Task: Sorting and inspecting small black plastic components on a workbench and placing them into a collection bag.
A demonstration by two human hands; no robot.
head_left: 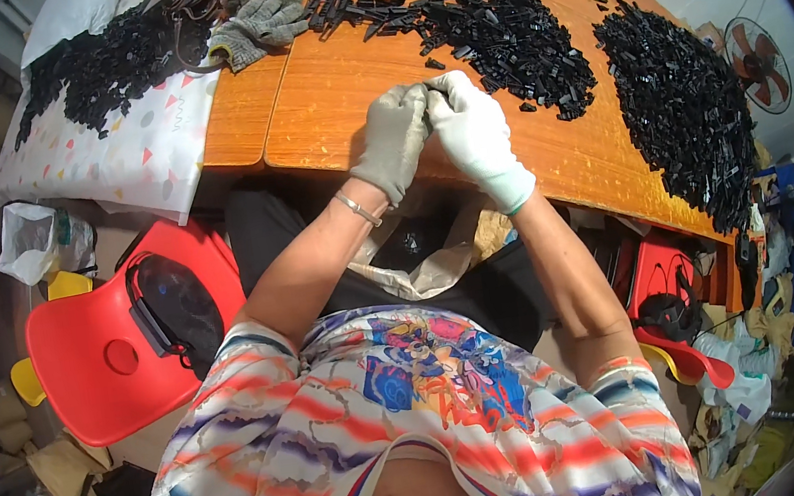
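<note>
My left hand (393, 140), in a greyish glove, and my right hand (476, 133), in a white glove with a green cuff, meet over the near edge of the wooden table (318, 108). Both sets of fingers are closed and pinched together at the tips. Whatever sits between them is too small and covered to make out. Just beyond lies a large heap of small black plastic parts (499, 34), a few strays at its near side. Below my hands, an open pale sack (422, 283) with something dark inside rests between my legs.
Another heap of black parts (674, 101) covers the table's right end. More black pieces (98, 72) lie on a patterned cloth (105, 166) at left, near grey knitted gloves (262, 25). A red chair (91, 359) holding a black bag stands left; another red chair (652, 280) stands right.
</note>
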